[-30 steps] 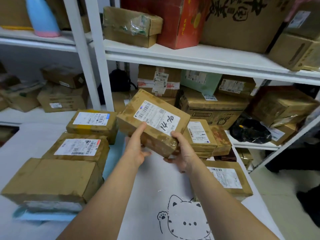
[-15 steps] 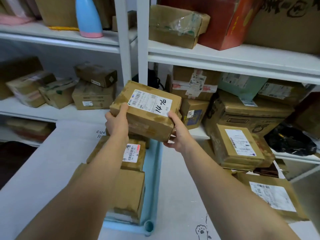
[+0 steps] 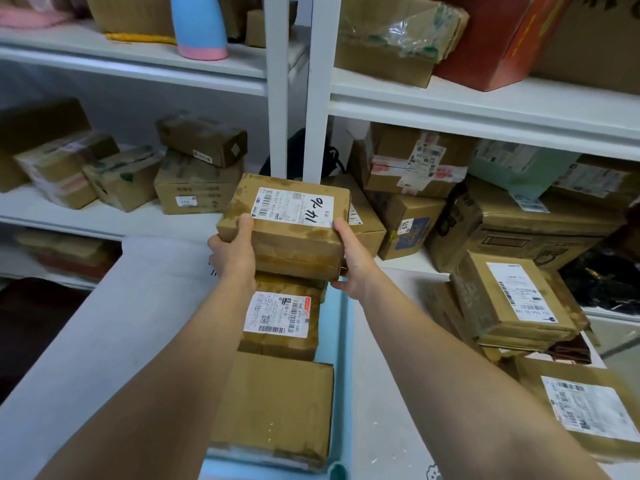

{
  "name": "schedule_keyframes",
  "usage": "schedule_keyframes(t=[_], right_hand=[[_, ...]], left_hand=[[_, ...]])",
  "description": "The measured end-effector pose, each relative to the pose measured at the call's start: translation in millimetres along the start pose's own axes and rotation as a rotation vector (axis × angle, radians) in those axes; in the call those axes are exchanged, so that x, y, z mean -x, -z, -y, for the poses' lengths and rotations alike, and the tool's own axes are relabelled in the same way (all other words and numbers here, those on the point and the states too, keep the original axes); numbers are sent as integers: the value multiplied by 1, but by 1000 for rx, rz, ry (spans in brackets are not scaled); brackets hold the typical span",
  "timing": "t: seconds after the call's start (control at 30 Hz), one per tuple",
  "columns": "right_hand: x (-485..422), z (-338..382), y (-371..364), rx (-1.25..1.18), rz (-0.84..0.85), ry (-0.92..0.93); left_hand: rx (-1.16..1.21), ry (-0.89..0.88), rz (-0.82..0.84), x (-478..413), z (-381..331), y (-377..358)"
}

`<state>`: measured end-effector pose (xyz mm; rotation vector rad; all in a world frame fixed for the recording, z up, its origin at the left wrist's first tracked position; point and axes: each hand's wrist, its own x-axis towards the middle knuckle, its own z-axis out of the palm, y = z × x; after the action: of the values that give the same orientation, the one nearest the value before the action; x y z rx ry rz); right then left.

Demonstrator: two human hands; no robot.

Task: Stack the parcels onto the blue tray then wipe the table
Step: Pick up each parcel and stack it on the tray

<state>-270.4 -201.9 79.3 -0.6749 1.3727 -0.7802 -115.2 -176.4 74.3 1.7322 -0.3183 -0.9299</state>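
I hold a brown cardboard parcel (image 3: 294, 233) with a white label marked in black pen. My left hand (image 3: 232, 251) grips its left end and my right hand (image 3: 353, 261) its right end. The parcel hovers at the far end of the blue tray (image 3: 343, 341), above a parcel hidden beneath it. Nearer on the tray lie a labelled parcel (image 3: 284, 320) and a plain brown parcel (image 3: 277, 407). On the table (image 3: 114, 327) to the right rest two more parcels, a labelled one (image 3: 509, 303) on a small stack and another (image 3: 585, 410) at the right edge.
White shelving (image 3: 485, 112) stands right behind the table, packed with cardboard boxes (image 3: 197, 188). A blue and pink bottle (image 3: 199, 26) and a red box (image 3: 491, 39) sit on the upper shelf. Two white uprights (image 3: 294, 84) rise just beyond the held parcel.
Both hands have carried the marked parcel leftwards from the right side of the table and lowered it over the far end of the tray. The view has swung left.
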Motion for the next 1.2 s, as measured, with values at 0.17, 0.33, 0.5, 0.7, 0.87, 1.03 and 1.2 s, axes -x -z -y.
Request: schedule_keyframes(t=[0.17, 0.33, 0.5, 0.7, 0.87, 1.03, 1.2], right_hand=[[4, 5, 8, 45, -5, -26], [8, 1, 27, 22, -68, 1], [19, -3, 64, 25, -135, 47], [43, -9, 127, 73, -197, 77], [51, -13, 195, 97, -260, 144], [49, -22, 261, 142, -309, 180], [38, -29, 304, 138, -400, 132]], left_hand=[[18, 22, -37, 3, -2, -5], [92, 114, -198, 24, -7, -13], [64, 79, -353, 61, -6, -32], [63, -224, -312, 138, 13, -80], [-71, -203, -124, 183, 45, -137], [-163, -94, 54, 205, 83, -184], [-279, -18, 204, 221, 115, -215]])
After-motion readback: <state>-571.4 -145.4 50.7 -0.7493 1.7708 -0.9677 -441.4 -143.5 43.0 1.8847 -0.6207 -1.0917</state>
